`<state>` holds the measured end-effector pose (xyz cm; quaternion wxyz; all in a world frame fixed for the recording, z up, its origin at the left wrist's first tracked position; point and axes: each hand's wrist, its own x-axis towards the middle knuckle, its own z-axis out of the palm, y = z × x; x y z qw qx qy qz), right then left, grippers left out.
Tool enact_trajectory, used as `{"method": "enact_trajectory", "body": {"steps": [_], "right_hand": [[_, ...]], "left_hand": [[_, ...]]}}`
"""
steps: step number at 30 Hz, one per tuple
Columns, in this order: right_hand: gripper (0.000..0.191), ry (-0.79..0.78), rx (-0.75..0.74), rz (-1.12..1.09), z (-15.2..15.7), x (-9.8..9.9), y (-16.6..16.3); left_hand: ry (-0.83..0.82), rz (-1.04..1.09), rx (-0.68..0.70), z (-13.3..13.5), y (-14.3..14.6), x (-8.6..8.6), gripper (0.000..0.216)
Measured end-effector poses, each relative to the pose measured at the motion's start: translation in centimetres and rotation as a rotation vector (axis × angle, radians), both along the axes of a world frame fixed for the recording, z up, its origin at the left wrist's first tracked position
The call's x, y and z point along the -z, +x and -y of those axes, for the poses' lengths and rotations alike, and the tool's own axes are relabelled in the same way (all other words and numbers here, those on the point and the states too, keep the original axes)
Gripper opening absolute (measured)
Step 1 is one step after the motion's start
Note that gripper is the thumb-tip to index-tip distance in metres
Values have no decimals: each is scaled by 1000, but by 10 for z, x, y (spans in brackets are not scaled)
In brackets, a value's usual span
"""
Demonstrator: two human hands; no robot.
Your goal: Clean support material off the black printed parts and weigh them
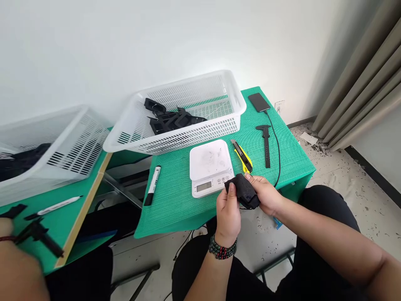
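Black part [245, 189] is held by the left hand [228, 212] and the right hand [265, 194], both closed upon its sides, near the white scale [209, 161].

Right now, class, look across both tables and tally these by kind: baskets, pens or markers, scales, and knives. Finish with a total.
Baskets: 2
Pens or markers: 2
Scale: 1
Knife: 1
Total: 6
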<state>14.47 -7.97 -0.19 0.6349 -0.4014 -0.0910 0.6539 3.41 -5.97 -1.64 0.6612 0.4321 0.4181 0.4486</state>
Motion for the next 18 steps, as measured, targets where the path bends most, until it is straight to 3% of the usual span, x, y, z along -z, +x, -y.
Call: {"method": "enact_trajectory", "body": {"steps": [13, 18], "right_hand": [[55, 10, -2, -1, 0, 6, -3], [54, -13, 15, -12, -1, 4, -2]], "left_hand": [[-22, 14, 24, -4, -2, -1, 51], [150, -172, 6, -7, -5, -3, 51]]}}
